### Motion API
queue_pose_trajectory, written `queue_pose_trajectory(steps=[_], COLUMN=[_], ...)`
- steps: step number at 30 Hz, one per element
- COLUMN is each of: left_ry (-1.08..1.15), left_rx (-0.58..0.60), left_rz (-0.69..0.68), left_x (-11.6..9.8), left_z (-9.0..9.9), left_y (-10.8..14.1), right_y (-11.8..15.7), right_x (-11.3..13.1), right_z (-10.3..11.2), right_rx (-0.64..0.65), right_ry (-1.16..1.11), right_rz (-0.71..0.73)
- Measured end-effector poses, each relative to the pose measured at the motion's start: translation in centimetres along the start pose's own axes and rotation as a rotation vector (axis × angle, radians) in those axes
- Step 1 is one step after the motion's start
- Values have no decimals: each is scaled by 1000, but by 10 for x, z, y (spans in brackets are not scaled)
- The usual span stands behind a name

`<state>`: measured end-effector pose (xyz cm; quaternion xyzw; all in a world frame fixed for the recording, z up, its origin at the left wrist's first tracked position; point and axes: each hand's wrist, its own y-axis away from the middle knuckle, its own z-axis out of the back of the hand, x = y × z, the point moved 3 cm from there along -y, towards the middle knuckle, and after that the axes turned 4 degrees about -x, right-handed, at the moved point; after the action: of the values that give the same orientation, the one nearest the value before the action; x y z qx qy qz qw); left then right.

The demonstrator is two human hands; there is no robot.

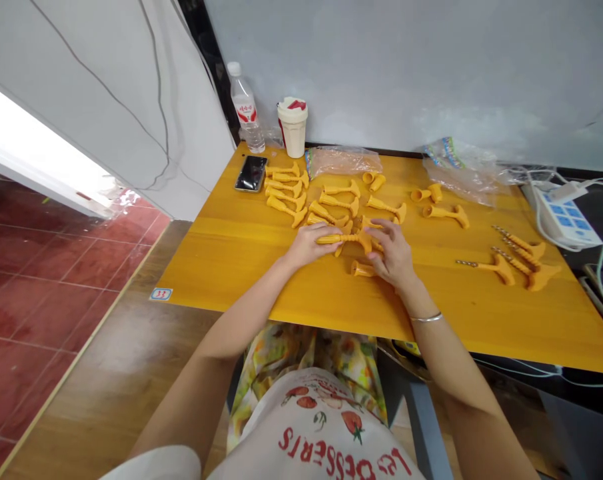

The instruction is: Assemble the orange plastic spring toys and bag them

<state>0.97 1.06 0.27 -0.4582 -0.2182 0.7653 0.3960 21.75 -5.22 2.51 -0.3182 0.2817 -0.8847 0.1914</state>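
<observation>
Yellow plastic flared stem (344, 238): held level over the middle of the bench (216, 267), toward its near edge.
Left hand (308, 243): fingers wrapped round the narrow shaft end.
Right hand (394, 252): curled over the wider end; silver bangle (426, 318) on the wrist.
State of hands: apart, both clamped on the one stem.
Adjacent: loose yellow flared cup (362, 269) just below the hands; rows of yellow flared parts (286, 200) beyond; metal-tipped yellow screw parts (501, 270) at right.
Back of bench: black phone (251, 173), water bottle (245, 110), lidded cup (294, 127), clear plastic bags (344, 160); power strip (564, 217) at right.
Risk: a slip of the stem could knock the loose cup over the near edge; crowded rows could scatter if an elbow or hand sweeps through them.
Writing: apron (321, 447) reads "Les Desserts," inverted, with strawberries; bench-corner sticker (160, 294) looks like "33," uncertain; bottle label unreadable.
</observation>
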Motion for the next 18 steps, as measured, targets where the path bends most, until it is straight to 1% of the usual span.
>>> queue_pose_trajectory(steps=[1, 2, 3, 4, 6, 9, 11, 13, 15, 18], left_ry=[0, -7, -21, -44, -116, -225, -251, -243, -205, -126], left_rx=[12, 25, 36, 44, 77, 140, 160, 155, 124, 58], left_rz=[5, 0, -16, -44, -121, -238, -292, -291, -217, -88], left_x=[1, 1, 1, 0, -5, -13, -16, -16, -12, -3], left_z=[-1, -2, -4, -5, -7, -10, -11, -12, -12, -10], left_y=[1, 2, 3, 4, 6, 7, 6, 5, 4, 4], right_y=[0, 1, 2, 2, 1, -1, -1, 0, 2, 7], right_x=[2, 3, 4, 4, 2, -4, -8, -9, -11, -12], right_z=[-1, -4, -6, -9, -12, -17, -18, -18, -15, -11], right_rx=[60, 123, 165, 177, 140, 88, 82, 81, 54, -8], right_ry=[79, 128, 153, 159, 112, -73, -208, -309, -359, -351], right_rz=[113, 177, 189, 156, -10, -328, -460, -532, -563, -521])
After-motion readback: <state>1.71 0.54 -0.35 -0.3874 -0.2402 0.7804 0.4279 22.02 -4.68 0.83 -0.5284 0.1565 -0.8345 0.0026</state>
